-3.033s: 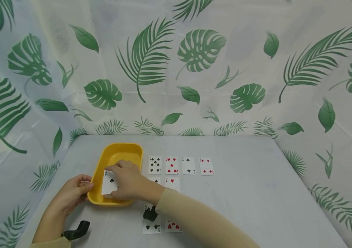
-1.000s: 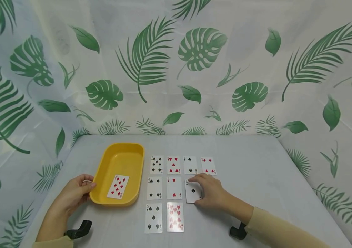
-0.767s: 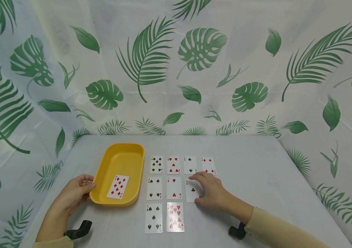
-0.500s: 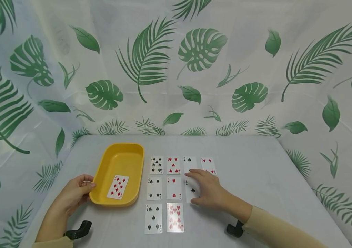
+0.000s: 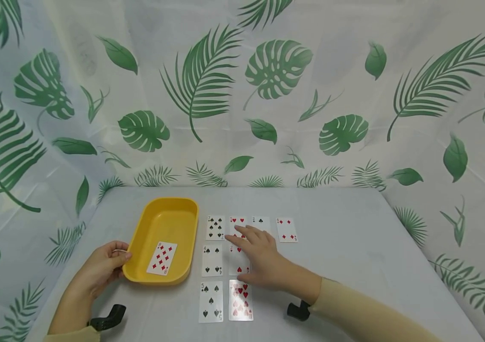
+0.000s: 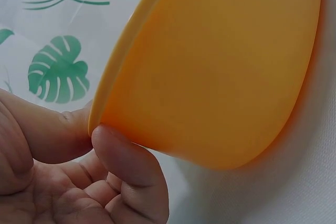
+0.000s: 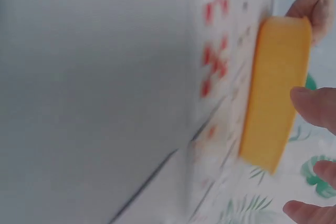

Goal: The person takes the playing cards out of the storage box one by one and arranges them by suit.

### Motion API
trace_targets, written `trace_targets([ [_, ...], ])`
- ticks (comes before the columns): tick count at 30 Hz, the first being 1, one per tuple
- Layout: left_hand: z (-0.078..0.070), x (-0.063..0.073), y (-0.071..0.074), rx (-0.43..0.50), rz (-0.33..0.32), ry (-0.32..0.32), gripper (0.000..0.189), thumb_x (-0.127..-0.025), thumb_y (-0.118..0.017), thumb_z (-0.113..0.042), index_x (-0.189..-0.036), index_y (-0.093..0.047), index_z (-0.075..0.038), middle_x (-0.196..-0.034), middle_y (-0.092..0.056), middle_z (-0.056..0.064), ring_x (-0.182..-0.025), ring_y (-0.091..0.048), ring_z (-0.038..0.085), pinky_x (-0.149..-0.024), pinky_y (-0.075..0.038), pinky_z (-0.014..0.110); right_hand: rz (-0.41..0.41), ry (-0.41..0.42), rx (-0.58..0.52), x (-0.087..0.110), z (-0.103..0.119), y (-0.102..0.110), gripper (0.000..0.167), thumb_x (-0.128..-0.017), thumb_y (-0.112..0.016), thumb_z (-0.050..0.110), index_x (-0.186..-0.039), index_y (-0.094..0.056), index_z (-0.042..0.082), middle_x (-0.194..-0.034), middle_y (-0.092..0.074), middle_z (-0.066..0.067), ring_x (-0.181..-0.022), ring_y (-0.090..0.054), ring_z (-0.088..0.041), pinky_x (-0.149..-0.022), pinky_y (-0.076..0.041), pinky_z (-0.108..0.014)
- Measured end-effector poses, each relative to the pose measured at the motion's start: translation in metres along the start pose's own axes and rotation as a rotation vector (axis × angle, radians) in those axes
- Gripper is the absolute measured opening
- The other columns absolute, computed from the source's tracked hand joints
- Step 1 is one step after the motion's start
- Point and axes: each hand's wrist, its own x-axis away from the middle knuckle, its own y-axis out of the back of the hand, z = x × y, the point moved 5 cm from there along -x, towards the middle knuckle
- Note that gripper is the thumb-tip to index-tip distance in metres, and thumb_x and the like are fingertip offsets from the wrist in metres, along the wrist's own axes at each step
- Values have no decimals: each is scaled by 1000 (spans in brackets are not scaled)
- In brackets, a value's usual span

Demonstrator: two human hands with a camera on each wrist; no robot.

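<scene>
At the left of the head view, my left hand (image 5: 97, 270) pinches the rim of a yellow plastic tray (image 5: 167, 221) between thumb and finger. The left wrist view shows this grip up close on the tray's wall (image 6: 220, 77). Inside the tray lies an eight of diamonds card (image 5: 162, 259). My right hand (image 5: 263, 259) hovers over the laid-out cards, fingers spread and holding nothing. It partly covers the two of hearts (image 5: 237, 266) and hides the ace of clubs. In the right wrist view, its fingertips (image 7: 310, 100) show apart from the tray.
Playing cards lie face up in rows right of the tray, among them the seven of spades (image 5: 215, 228), four of diamonds (image 5: 287, 230), four of spades (image 5: 212, 260), five of spades (image 5: 211, 301) and ten of hearts (image 5: 241, 304). A leaf-patterned cloth (image 5: 285, 156) hangs behind the table.
My right hand has carried the ace of clubs from the tray to the middle row, laid it down and released it, then moved left towards the tray. My left hand keeps its grip.
</scene>
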Motion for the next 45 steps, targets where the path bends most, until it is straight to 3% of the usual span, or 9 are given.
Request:
trace_targets([
  [7, -2, 1, -1, -13, -11, 6, 36, -109, -60, -12, -137, -46, 6, -96, -66, 3, -77, -61, 18, -68, -57, 28, -13, 47, -14, -28, 39, -3, 100, -85, -91, 37, -167, -34, 38, -178, -24, -1, -164, -23, -35, -127, -19, -70],
  [19, -2, 0, 0, -22, -14, 2, 37, -109, -60, -12, -137, -46, 7, -97, -66, 4, -77, -61, 18, -67, -57, 28, -39, -18, 80, -82, 94, -25, 99, -83, -89, 54, -165, -36, 40, -176, -28, -4, -164, -21, -36, -126, -18, -75],
  [32, 0, -2, 1, -23, -13, -9, 35, -109, -59, -12, -136, -46, 6, -94, -65, 2, -77, -59, 17, -67, -57, 28, -1, -40, 149, -126, 121, -59, 99, -80, -89, 60, -164, -40, 40, -172, -35, -4, -161, -27, -34, -129, -21, -65],
  [45, 0, -2, 0, -24, 0, -2, 35, -109, -59, -12, -136, -45, 6, -93, -65, 0, -78, -59, 17, -68, -56, 28, 94, 18, 348, -141, 132, -75, 98, -77, -86, 70, -161, -45, 37, -159, -50, -2, -153, -38, -29, -130, -29, -54],
])
